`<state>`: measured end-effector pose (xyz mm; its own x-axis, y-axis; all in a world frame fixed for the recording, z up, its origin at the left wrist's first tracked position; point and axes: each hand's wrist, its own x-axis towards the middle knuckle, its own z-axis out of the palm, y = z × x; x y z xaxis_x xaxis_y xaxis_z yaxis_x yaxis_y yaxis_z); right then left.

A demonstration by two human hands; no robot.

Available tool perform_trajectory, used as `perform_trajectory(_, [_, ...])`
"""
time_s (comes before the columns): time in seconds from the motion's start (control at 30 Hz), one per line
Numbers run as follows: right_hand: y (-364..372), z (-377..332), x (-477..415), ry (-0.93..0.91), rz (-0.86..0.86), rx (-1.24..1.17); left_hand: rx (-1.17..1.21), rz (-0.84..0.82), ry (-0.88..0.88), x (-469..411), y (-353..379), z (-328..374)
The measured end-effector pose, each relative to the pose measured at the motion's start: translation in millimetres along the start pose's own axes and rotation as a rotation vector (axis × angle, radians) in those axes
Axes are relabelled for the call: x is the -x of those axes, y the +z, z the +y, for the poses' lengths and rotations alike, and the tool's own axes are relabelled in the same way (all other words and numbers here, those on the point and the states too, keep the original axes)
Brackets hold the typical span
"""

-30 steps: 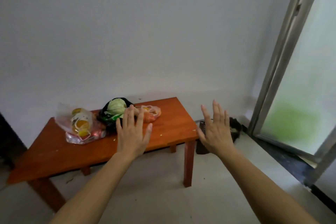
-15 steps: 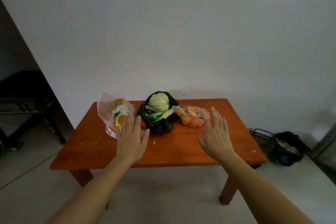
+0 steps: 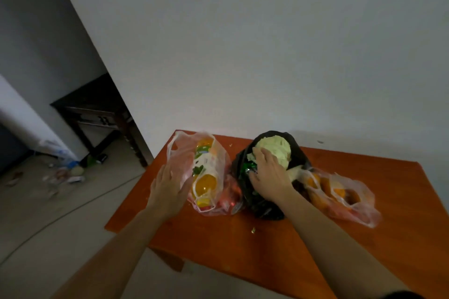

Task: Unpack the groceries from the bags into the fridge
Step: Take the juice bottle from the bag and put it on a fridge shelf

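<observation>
Against a plain white wall, an orange wooden counter point(image 3: 315, 238) carries three grocery bags. Left hand point(image 3: 167, 189), fingers spread, rests against the clear bag point(image 3: 209, 170); right hand point(image 3: 269, 175), fingers loosely spread, reaches into the black bag point(image 3: 264, 204) beside the cabbage point(image 3: 274, 150). Unpacking looks barely begun; next, a firm grasp is needed. No fridge shows.

Three bags point(image 3: 264, 192) abreast on table point(image 3: 291, 250), cabbage point(image 3: 274, 150) seemingly in middle one.
</observation>
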<state>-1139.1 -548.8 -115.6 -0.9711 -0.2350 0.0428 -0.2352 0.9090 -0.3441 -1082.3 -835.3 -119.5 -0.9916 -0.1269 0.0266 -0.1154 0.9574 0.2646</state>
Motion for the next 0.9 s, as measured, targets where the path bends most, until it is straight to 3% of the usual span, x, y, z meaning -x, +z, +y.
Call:
perform_trajectory(0.17, [53, -36, -56, -0.126, -0.199, -0.044, -0.038, -0.114, 0.026, -44, 13, -27])
perform_trajectory(0.27, [78, -52, -79, -0.11, -0.259, -0.047, 0.046, -0.174, 0.15, -85, 26, -42])
perform_trajectory(0.5, [112, -64, -107, 0.117, -0.269, -0.109, 0.095, -0.329, 0.231, -173, 63, -51])
perform_trajectory(0.63, [112, -48, -115, 0.24, -0.277, 0.055, 0.149, -0.46, 0.27, -197, 87, -60])
perform_trajectory(0.73, [104, -15, -119, 0.457, -0.235, 0.168, 0.207, -0.518, 0.239, -203, 107, -65])
perform_trajectory(0.8, [104, 7, -117, 0.587, -0.207, 0.109, 0.189, -0.52, 0.25, -204, 114, -67])
perform_trajectory(0.9, [112, 19, -116, 0.618, -0.359, 0.084, 0.169, -0.545, 0.282, -205, 115, -71])
